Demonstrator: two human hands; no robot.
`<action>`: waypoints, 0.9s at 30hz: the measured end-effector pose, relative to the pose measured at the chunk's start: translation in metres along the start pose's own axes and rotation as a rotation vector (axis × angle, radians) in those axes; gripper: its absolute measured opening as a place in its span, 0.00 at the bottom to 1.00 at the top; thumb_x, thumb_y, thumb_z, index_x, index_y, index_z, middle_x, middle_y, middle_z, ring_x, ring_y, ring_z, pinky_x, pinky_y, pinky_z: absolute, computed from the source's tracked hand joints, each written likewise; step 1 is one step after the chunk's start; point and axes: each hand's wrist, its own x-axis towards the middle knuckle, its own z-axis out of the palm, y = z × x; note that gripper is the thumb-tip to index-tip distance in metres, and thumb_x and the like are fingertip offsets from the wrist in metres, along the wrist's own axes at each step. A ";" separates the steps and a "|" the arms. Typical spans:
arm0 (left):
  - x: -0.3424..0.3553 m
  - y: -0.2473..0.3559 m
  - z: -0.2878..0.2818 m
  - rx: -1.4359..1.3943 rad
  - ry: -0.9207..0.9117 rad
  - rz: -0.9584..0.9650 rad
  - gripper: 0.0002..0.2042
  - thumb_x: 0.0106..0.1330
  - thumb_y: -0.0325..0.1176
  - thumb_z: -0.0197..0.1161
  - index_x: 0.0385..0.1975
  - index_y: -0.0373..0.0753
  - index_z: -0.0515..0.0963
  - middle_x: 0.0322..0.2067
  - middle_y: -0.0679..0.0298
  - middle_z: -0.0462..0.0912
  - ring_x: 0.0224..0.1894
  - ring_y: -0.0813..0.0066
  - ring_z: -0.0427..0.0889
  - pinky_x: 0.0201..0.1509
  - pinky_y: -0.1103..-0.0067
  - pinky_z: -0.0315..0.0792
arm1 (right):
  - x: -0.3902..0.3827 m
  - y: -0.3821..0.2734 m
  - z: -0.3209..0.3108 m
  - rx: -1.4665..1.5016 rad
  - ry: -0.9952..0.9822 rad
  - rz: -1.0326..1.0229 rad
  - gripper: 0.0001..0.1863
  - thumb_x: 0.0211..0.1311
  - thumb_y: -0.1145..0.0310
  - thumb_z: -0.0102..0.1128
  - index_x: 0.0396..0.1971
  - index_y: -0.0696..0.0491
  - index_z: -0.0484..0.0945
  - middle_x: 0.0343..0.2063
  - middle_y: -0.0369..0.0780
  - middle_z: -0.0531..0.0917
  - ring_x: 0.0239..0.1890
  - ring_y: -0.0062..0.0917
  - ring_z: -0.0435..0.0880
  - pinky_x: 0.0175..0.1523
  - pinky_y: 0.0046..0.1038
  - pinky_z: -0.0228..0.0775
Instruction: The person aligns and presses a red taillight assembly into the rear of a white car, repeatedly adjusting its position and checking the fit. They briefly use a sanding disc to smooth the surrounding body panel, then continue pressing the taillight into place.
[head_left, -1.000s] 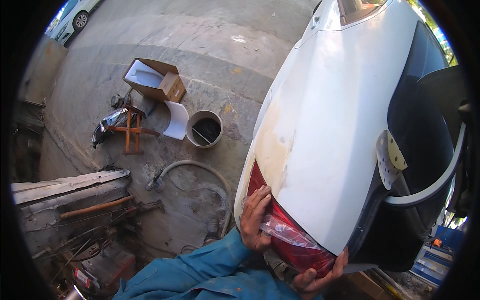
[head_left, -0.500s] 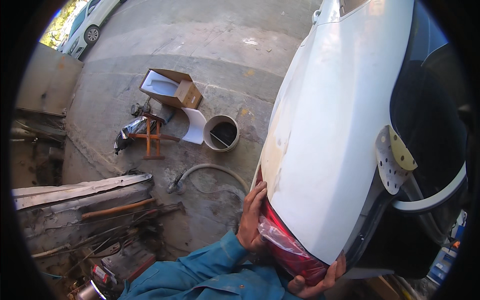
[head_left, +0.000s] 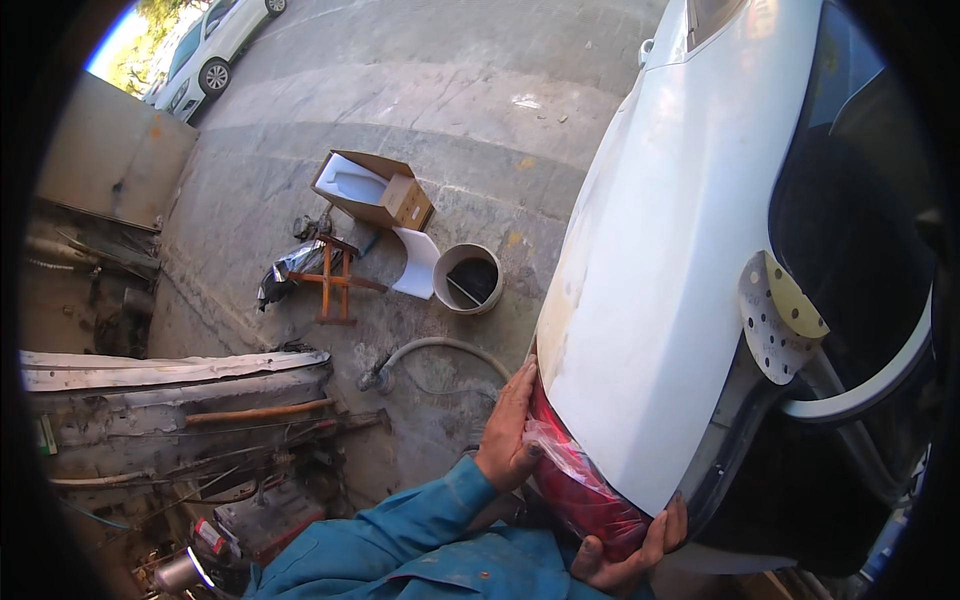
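A red tail light (head_left: 590,495), partly covered by clear plastic film, sits at the corner of a white car (head_left: 660,290), beside a beige patch on the paintwork. My left hand (head_left: 505,430) grips the light's left side, fingers pressed along its edge. My right hand (head_left: 630,550) holds the lower right end, fingers curled over the rim and thumb beneath. Blue sleeves cover my forearms. A sheet of hole-punched sanding paper (head_left: 770,320) rests farther right, by the dark opening.
Left on the concrete floor lie an open cardboard box (head_left: 400,205), white foam (head_left: 415,265), a bucket (head_left: 475,265), a wooden stool (head_left: 330,280) and a hose (head_left: 450,345). Metal parts and pipes (head_left: 190,430) fill the lower left; another white car (head_left: 215,50) stands beyond.
The floor items have shifted rightward and slightly down in the picture as my view moved. Both hands keep their hold on the tail light.
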 end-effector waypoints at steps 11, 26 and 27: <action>0.014 -0.012 0.002 -0.079 -0.110 0.064 0.65 0.74 0.83 0.43 0.87 0.22 0.41 0.87 0.28 0.43 0.90 0.34 0.45 0.93 0.55 0.42 | 0.023 -0.008 -0.010 0.051 -0.023 0.021 0.42 0.81 0.41 0.58 0.79 0.55 0.58 0.73 0.58 0.66 0.76 0.54 0.70 0.75 0.55 0.73; 0.017 -0.016 -0.010 -0.090 -0.212 0.074 0.69 0.72 0.86 0.41 0.86 0.20 0.35 0.87 0.26 0.36 0.91 0.31 0.37 0.93 0.55 0.35 | 0.033 -0.032 -0.005 0.088 0.053 0.122 0.50 0.76 0.42 0.73 0.83 0.57 0.61 0.75 0.58 0.72 0.76 0.55 0.75 0.77 0.52 0.72; 0.018 -0.019 -0.011 -0.081 -0.222 0.091 0.68 0.73 0.85 0.40 0.87 0.20 0.36 0.87 0.27 0.37 0.91 0.32 0.37 0.93 0.55 0.35 | 0.034 -0.034 -0.006 0.093 0.053 0.133 0.49 0.77 0.43 0.72 0.83 0.58 0.61 0.75 0.58 0.72 0.76 0.55 0.75 0.78 0.52 0.71</action>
